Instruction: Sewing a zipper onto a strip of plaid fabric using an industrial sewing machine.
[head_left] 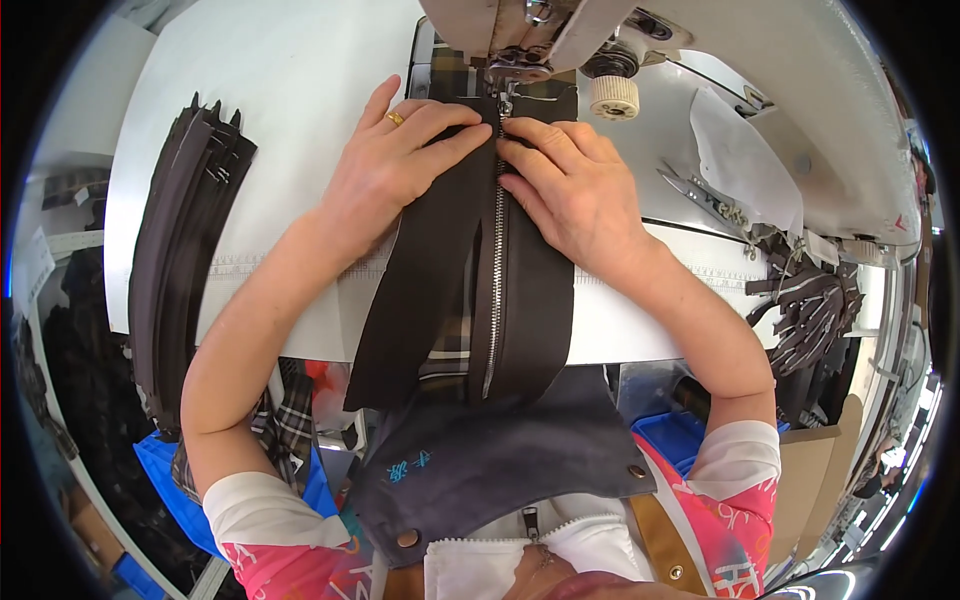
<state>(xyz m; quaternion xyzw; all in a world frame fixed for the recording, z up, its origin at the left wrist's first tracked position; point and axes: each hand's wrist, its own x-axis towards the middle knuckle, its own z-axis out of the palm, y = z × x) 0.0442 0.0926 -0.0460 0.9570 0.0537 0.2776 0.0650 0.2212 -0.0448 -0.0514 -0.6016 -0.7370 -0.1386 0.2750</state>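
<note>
Dark brown fabric (pixel 425 270) lies on the white sewing machine table, its lower end hanging over the near edge. A silver metal zipper (pixel 497 270) runs lengthwise along it, up to the presser foot (pixel 505 103). Left of the zipper, my left hand (pixel 395 155) presses on the cloth, thumb and index finger pinched together by the zipper's top. My right hand (pixel 575 180) rests on the cloth to the right, bent fingertips at the zipper's edge. A strip of plaid lining (pixel 450 340) shows beneath the brown cloth. The needle area is partly hidden by the machine head.
A stack of dark fabric pieces (pixel 185 250) hangs over the table's left side. To the right lie thread snips (pixel 705 200), a white paper piece (pixel 745 150) and a bundle of zippers (pixel 810 300). Blue bins (pixel 670 440) stand below the table.
</note>
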